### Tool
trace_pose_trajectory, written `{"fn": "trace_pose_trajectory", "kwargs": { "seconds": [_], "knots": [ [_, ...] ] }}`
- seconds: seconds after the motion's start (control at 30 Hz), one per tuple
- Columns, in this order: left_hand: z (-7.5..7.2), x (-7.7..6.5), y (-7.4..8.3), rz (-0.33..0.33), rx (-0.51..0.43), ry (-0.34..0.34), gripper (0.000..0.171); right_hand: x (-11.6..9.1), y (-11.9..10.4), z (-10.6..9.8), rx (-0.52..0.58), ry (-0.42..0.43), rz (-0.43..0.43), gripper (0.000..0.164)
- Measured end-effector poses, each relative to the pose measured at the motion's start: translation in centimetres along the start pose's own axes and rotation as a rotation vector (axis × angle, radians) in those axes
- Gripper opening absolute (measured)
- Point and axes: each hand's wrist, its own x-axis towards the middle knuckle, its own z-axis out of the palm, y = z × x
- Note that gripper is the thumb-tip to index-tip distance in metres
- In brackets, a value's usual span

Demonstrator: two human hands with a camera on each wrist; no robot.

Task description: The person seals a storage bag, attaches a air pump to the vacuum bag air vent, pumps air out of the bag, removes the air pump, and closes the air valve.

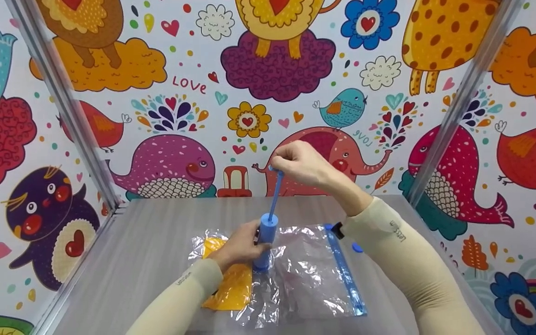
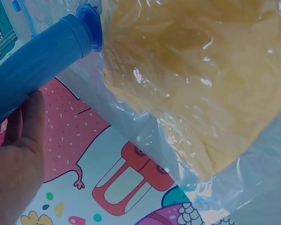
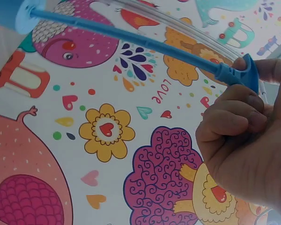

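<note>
A blue hand pump (image 1: pixel 268 232) stands nearly upright on a clear plastic storage bag (image 1: pixel 310 279). My left hand (image 1: pixel 240 244) grips its barrel (image 2: pixel 37 63) low down, fingers wrapped around it. Above, my right hand (image 1: pixel 301 164) holds the pump's handle (image 3: pixel 254 77), with the thin rod (image 1: pixel 275 195) drawn far out of the barrel. In the left wrist view the pump's lower end meets a round blue valve (image 2: pixel 92 29) on the bag. Folded orange-yellow material (image 1: pixel 231 293) lies inside the bag's left part; its kind cannot be made out.
A blue zip strip (image 1: pixel 345 270) edges the bag's right side. Beyond it, a small blue piece (image 1: pixel 357 247) lies on the grey table (image 1: pixel 147 242). Cartoon-printed walls with metal corner posts (image 1: pixel 65 107) enclose the table at the back and sides.
</note>
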Motion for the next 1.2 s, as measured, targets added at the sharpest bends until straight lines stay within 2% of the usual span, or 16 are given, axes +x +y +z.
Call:
{"fn": "trace_pose_trajectory", "kwargs": {
  "seconds": [0.23, 0.37, 0.53, 0.7, 0.97, 1.2],
  "knots": [
    [0.0, -0.1, -0.1, -0.025, -0.023, 0.005, 0.036, 0.2, -0.1, -0.1, -0.038, -0.016, 0.021, 0.028],
    [0.0, -0.1, -0.1, -0.011, -0.023, 0.014, 0.037, 0.3, 0.2, 0.0, -0.025, -0.017, 0.028, 0.024],
    [-0.1, 0.0, -0.2, -0.006, -0.019, 0.021, 0.037, 0.5, 0.5, 0.1, -0.005, -0.004, 0.04, 0.025],
    [0.0, 0.1, -0.2, -0.036, -0.017, 0.015, 0.039, 0.7, 0.6, 0.4, -0.024, 0.007, 0.056, 0.028],
    [0.0, 0.1, -0.3, -0.029, -0.004, 0.023, 0.039, 1.1, 0.9, 1.3, -0.066, -0.03, 0.036, 0.035],
    [0.1, 0.0, -0.3, -0.026, 0.01, 0.02, 0.042, 1.3, 2.3, 2.9, -0.094, -0.094, 0.057, 0.038]
  ]
}}
